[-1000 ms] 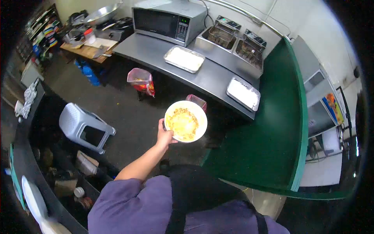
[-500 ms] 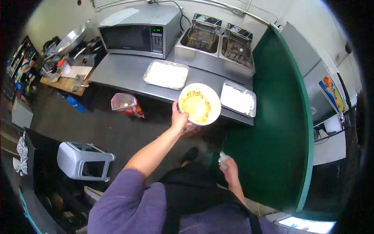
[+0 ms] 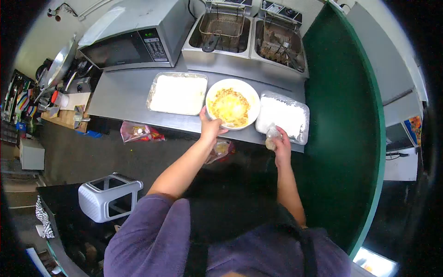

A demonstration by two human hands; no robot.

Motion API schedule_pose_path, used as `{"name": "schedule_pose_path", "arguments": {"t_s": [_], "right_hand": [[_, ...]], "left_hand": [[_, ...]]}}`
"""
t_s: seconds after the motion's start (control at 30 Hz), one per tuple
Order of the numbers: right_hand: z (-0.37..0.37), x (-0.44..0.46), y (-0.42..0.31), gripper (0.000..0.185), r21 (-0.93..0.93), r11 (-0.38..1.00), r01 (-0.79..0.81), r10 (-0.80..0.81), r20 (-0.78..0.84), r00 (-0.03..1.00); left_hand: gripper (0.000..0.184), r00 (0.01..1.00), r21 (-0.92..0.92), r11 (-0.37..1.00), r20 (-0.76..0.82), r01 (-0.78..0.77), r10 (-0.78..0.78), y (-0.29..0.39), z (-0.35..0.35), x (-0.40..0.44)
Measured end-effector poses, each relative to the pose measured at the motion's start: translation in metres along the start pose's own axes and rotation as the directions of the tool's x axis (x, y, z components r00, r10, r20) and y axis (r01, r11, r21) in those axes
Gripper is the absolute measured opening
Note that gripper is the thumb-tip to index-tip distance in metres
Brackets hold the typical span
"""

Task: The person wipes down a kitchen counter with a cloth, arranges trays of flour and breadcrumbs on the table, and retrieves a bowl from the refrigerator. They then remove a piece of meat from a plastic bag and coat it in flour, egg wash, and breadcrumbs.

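My left hand [image 3: 211,128] grips the near left rim of a white bowl [image 3: 254,94], which holds a yellow mix flecked with orange-brown bits. The bowl is over the steel counter, between two trays; whether it rests on the surface I cannot tell. In my right hand [image 3: 282,146] is a small clear plastic bag [image 3: 271,138] with something tan inside. That hand is closed around it, in front of the right foil tray [image 3: 288,117], which is full of white powder. Left of the bowl lies another foil tray [image 3: 179,94] with a white filling.
A microwave [image 3: 124,46] stands at the back left of the counter [image 3: 120,90]. Two deep fryers with baskets [image 3: 223,25] line the back. A green partition [image 3: 341,115] bounds the right side. A grey plastic stool [image 3: 110,196] and a lined bin [image 3: 136,133] are at the lower left.
I am closer to the counter. The bowl has come between the two trays, still in my left hand. My right hand has risen from my side with the bag to the right tray's front edge.
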State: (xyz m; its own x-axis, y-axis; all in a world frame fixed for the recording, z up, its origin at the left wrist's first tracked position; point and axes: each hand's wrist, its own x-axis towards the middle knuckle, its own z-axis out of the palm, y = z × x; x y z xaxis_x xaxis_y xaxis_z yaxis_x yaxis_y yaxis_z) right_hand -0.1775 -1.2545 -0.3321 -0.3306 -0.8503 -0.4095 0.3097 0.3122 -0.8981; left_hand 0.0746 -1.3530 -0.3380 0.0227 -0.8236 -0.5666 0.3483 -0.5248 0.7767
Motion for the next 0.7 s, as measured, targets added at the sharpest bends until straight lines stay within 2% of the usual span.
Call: {"name": "schedule_pose_path", "arguments": {"t_s": [0.1,0.13,0.2,0.23,0.27,0.3,0.33,0.37,0.43,0.47,0.5,0.53,0.6,0.67,0.7], "right_hand": [[-0.006,0.005,0.013,0.050,0.068,0.997,-0.031,0.024,0.097,0.995],[-0.008,0.004,0.016,0.051,0.103,0.994,-0.031,0.017,0.135,0.991],[-0.007,-0.006,0.020,0.051,0.080,0.987,-0.137,0.110,0.282,0.953],[-0.006,-0.013,0.021,0.051,0.065,0.980,-0.187,0.153,0.348,0.925],[-0.008,-0.021,0.024,0.046,-0.030,0.981,-0.194,0.187,0.439,0.879],[0.003,-0.028,0.023,0.043,-0.284,0.954,-0.097,0.216,0.424,0.879],[0.013,-0.033,0.032,0.042,-0.373,0.923,-0.096,0.280,0.479,0.832],[0.024,-0.038,0.046,0.041,-0.459,0.884,-0.090,0.350,0.522,0.778],[0.053,-0.036,0.094,0.039,-0.506,0.829,-0.239,0.503,0.486,0.715],[0.074,-0.032,0.123,0.040,-0.533,0.795,-0.291,0.559,0.456,0.692],[0.088,-0.020,0.150,0.040,-0.556,0.765,-0.323,0.602,0.441,0.666],[0.101,-0.012,0.169,0.039,-0.660,0.710,-0.247,0.630,0.439,0.640],[0.125,0.006,0.197,0.038,-0.822,0.565,-0.071,0.694,0.426,0.580],[0.146,0.012,0.209,0.043,-0.967,0.207,0.145,0.628,0.245,0.738],[0.145,0.011,0.225,0.045,-0.981,0.162,0.108,0.525,0.178,0.832]], "left_hand": [[0.079,0.997,0.044,0.997,0.043,0.061,-0.063,0.000,-0.014,-0.009],[0.072,0.995,0.154,0.986,0.065,0.063,-0.073,0.005,-0.019,-0.018],[0.058,0.989,0.364,0.930,0.104,0.058,-0.102,0.015,-0.043,-0.042],[0.046,0.966,0.556,0.830,0.234,-0.039,-0.111,0.009,-0.064,-0.042],[0.036,0.925,0.706,0.691,0.351,-0.159,-0.146,0.000,-0.088,-0.038],[0.028,0.814,0.712,0.483,0.580,-0.509,0.002,-0.015,-0.112,-0.029],[0.022,0.613,0.588,0.211,0.786,-0.781,0.079,-0.021,-0.124,-0.024],[0.022,0.633,0.644,0.101,0.764,-0.758,-0.123,-0.031,-0.131,-0.015],[0.021,0.642,0.669,-0.149,0.590,-0.728,-0.489,-0.036,-0.129,-0.001],[0.024,0.599,0.602,-0.197,0.593,-0.774,-0.538,-0.063,-0.145,0.022],[0.026,0.725,0.772,-0.155,0.481,-0.617,-0.493,-0.102,-0.154,0.052],[0.027,0.773,0.840,-0.146,0.394,-0.522,-0.497,-0.124,-0.155,0.072],[0.027,0.783,0.820,-0.314,0.238,-0.479,-0.574,-0.151,-0.146,0.098],[0.028,0.767,0.709,-0.482,0.131,-0.515,-0.628,-0.159,-0.146,0.106],[0.029,0.763,0.643,-0.549,0.087,-0.533,-0.640,-0.160,-0.149,0.104]]}}
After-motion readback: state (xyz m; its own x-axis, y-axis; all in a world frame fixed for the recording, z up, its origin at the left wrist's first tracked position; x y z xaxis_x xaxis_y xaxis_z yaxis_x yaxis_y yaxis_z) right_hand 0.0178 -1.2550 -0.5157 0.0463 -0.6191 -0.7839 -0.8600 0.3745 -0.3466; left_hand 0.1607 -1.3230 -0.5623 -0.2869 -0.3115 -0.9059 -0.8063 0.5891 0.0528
